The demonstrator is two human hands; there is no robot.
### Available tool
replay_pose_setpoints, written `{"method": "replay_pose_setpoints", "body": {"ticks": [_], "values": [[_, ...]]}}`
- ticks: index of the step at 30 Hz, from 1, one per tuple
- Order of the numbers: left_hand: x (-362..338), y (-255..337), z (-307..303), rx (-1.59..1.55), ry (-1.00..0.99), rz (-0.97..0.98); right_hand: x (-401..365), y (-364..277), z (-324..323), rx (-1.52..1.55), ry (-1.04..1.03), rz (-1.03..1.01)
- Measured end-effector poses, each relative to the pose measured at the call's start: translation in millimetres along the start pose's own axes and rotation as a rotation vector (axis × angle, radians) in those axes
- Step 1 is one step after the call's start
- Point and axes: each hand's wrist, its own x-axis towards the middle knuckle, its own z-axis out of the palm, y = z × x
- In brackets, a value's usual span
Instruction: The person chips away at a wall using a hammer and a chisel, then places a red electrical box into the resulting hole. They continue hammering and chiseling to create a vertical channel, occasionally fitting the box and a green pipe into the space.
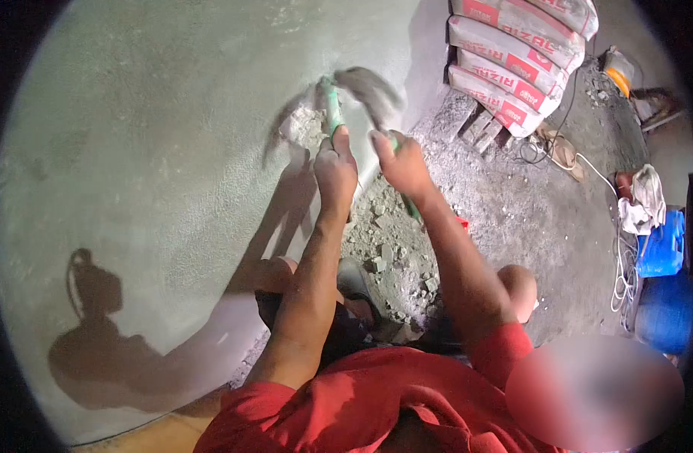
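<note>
My left hand is closed round a chisel with a pale green grip, its thumb lying along the grip. Behind the chisel, the plastered wall has a rough, chipped patch. To the right, my right hand is wrapped round the green handle of a hammer. The hammer's head is smeared by motion, beside the upper end of the chisel. Where the chisel's tip meets the wall cannot be made out.
Broken rubble covers the floor between my feet along the wall. Stacked cement bags stand on a wooden pallet at upper right. A white cable, a blue jug and a pale cloth are at far right.
</note>
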Motion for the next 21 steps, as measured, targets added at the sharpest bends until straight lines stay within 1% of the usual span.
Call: {"method": "replay_pose_setpoints", "body": {"ticks": [1,2,3,5,7,9,10,11,12,13,14,15,16,17,18,19,21], "values": [[-4.3,-1.8,-3.5,0.007,-0.013,0.005,-2.0,-2.7,2.1,0.283,-0.118,0.373],[1.9,-0.5,-3.2,0.042,-0.03,-0.019,9.2,-8.5,-17.7,0.181,-0.209,0.545],[3.5,10.2,-7.3,0.077,-0.034,-0.058,16.5,-15.6,-28.9,0.179,-0.206,0.528],[4.7,10.1,-8.3,0.105,-0.058,-0.062,12.5,-34.0,-47.7,0.364,-0.099,0.613],[9.5,-11.5,0.5,-0.046,-0.084,-0.088,17.9,-66.0,-73.1,0.455,-0.006,0.377],[10.6,-2.4,0.0,-0.073,-0.086,-0.108,11.6,-60.5,-71.8,0.558,0.059,0.07],[13.2,-0.6,-0.2,-0.06,-0.098,-0.107,3.9,-64.8,-53.0,0.775,0.139,0.153],[9.2,-3.2,-1.8,-0.042,-0.113,-0.119,-30.3,12.5,6.3,0.058,0.193,-0.013],[3.1,0.1,-4.4,-0.056,-0.109,-0.131,-18.2,4.0,6.0,0.063,-0.073,-0.154],[2.1,7.0,-5.7,-0.074,-0.104,-0.132,-2.2,-22.0,-0.6,0.133,-0.355,0.428],[10.5,-19.0,1.0,0.014,-0.057,-0.04,-7.2,-25.3,-9.0,0.118,-0.358,0.449],[9.9,-37.6,10.4,0.008,-0.067,-0.025,-3.4,-23.1,-16.5,0.095,-0.357,0.446],[-3.5,-61.7,10.5,0.121,-0.058,0.021,-10.0,-22.4,-19.2,0.094,-0.365,0.444],[-23.0,-87.8,7.0,0.246,-0.06,0.064,-26.0,-22.4,-21.5,0.096,-0.287,0.399],[-32.9,-106.3,10.4,0.2,-0.112,-0.093,-22.7,-17.4,-24.9,0.09,-0.18,0.326],[-45.7,-127.4,14.0,0.16,-0.171,-0.266,-18.9,-21.2,-38.2,0.087,-0.167,0.325],[-66.5,-167.7,15.9,0.132,-0.172,-0.273,-27.6,-38.1,-73.1,0.189,-0.323,0.598]]}}
